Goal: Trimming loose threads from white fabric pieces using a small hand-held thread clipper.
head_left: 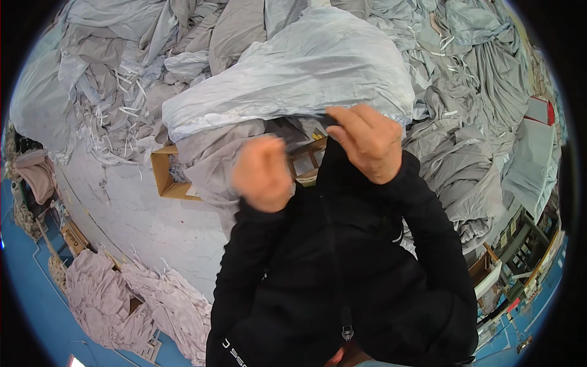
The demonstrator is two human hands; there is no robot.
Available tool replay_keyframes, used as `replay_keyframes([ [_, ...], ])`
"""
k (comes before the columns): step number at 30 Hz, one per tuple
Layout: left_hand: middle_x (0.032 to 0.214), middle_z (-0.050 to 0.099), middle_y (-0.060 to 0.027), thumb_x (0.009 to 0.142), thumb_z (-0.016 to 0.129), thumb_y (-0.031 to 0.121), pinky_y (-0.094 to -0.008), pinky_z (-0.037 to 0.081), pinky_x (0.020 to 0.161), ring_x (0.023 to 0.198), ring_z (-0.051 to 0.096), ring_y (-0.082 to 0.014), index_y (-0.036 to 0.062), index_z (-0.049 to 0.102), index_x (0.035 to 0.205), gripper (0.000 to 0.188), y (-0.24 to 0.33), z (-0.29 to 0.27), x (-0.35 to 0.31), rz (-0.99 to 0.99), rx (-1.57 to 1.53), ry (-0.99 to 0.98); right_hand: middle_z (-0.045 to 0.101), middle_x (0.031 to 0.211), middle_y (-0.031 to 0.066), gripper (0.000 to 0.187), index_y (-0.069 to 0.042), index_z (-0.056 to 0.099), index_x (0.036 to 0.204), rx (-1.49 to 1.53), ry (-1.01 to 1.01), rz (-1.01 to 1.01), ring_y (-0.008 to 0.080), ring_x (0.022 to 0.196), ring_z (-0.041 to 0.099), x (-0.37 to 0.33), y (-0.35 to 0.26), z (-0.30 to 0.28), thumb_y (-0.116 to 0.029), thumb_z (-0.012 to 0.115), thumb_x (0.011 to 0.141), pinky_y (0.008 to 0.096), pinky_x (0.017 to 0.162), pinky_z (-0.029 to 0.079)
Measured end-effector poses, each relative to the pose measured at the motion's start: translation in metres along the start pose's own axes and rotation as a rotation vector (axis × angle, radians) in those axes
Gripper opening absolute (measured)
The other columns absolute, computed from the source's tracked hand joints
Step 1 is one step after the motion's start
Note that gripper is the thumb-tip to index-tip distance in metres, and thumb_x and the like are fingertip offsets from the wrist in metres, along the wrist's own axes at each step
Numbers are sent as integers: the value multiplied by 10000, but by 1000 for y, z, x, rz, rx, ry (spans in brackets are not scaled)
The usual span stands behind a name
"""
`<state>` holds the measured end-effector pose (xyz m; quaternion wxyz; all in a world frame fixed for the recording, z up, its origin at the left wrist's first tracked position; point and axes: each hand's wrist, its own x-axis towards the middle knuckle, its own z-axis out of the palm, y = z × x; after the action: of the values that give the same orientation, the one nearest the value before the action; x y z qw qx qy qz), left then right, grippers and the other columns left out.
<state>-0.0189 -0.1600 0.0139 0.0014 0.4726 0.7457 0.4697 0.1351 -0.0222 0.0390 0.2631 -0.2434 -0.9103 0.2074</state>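
Observation:
A large light blue-grey cloth (pixel 306 67) lies heaped in front of me, its near edge gathered in a seam. My right hand (pixel 370 144) is at this edge, fingers bent and thumb apart from them; I see nothing held between them. My left hand (pixel 263 174) is raised before my chest, over a grey cloth (pixel 217 150). It is smeared by motion, its fingers look curled, and whether they hold anything is not visible. Between my hands, below the cloth's edge, a dark gap shows part of a brown frame (pixel 307 160).
Piles of grey fabric with white ties (pixel 122 92) cover the far left; more grey fabric (pixel 458 147) lies to the right. An open cardboard box (pixel 164 173) stands by the grey cloth. Pinkish cloth (pixel 110 300) is heaped at lower left, above the blue floor (pixel 52 306).

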Motion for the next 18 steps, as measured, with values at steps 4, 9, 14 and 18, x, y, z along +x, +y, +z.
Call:
replay_keyframes([
  [4, 783, 602, -75, 981, 520, 53, -241, 456, 536, 600, 540, -133, 18, 579, 926, 88, -48, -94, 6, -395, -28, 366, 601, 790, 112, 260, -1, 649, 1098, 128, 58, 241, 222, 656, 594, -17, 23, -23, -76, 710, 857, 276, 602, 469],
  [9, 803, 638, -85, 967, 603, 167, -266, 508, 636, 680, 609, -142, 20, 633, 1014, 157, -176, -231, -44, -341, 940, 4, 602, 843, 79, 273, 28, 612, 1130, 105, 178, 374, 152, 720, 558, -49, 50, -31, -157, 662, 936, 253, 676, 459],
  [14, 888, 660, -106, 957, 592, 117, -290, 513, 720, 785, 636, -168, 1, 632, 1025, 141, -136, -211, -21, -390, 572, -123, 629, 923, 63, 431, 10, 608, 1124, 96, 68, 408, 119, 715, 557, -59, 49, -28, -186, 812, 799, 235, 654, 471],
  [18, 870, 668, -87, 974, 543, 56, -258, 509, 746, 805, 634, -145, -24, 657, 938, 144, -27, -131, 24, -580, -494, -332, 620, 895, 87, 493, -18, 614, 1115, -56, 31, 332, 205, 711, 613, -45, 33, -18, -107, 841, 688, 281, 631, 508],
])
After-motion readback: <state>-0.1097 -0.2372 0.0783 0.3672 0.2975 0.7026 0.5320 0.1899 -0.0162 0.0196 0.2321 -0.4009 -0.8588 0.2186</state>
